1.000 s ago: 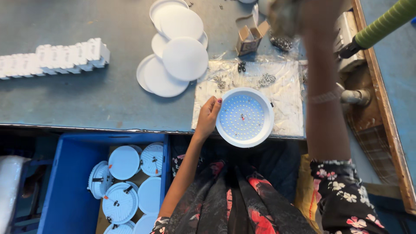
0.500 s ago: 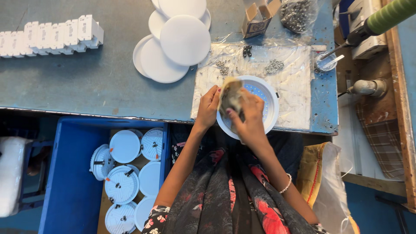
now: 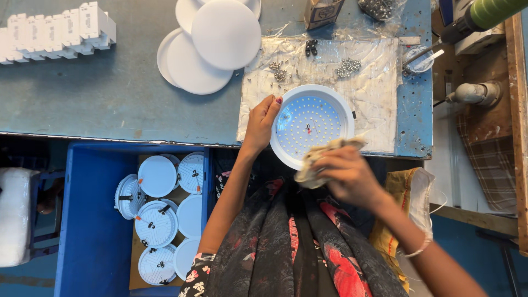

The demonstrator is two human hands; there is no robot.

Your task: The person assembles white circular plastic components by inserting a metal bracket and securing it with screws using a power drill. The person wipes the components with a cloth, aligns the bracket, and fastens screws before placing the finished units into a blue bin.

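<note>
Looking down from the head view, a round white lamp panel lies at the near edge of the counter, close to its right corner, with its near rim hanging slightly past the edge. Its face is a pale blue-white disc dotted with rows of tiny light points, ringed by a broad smooth white rim, with a small dark and red mark at the centre. It rests on a crinkled clear plastic sheet that covers this part of the counter. The left hand steadies the panel at its left rim, fingers pressed together and curled against the rim. The right hand sits at the panel's near rim, fingers bunched and pinching a crumpled pale cloth that touches the rim. Small heaps of dark screws lie on the sheet beyond the panel. Plain white round covers are stacked overlapping toward the far edge, left of the sheet, and a row of white rectangular blocks stands near the far left corner. Below the near edge, a blue bin holds more round white lamps, some back side up.
</note>
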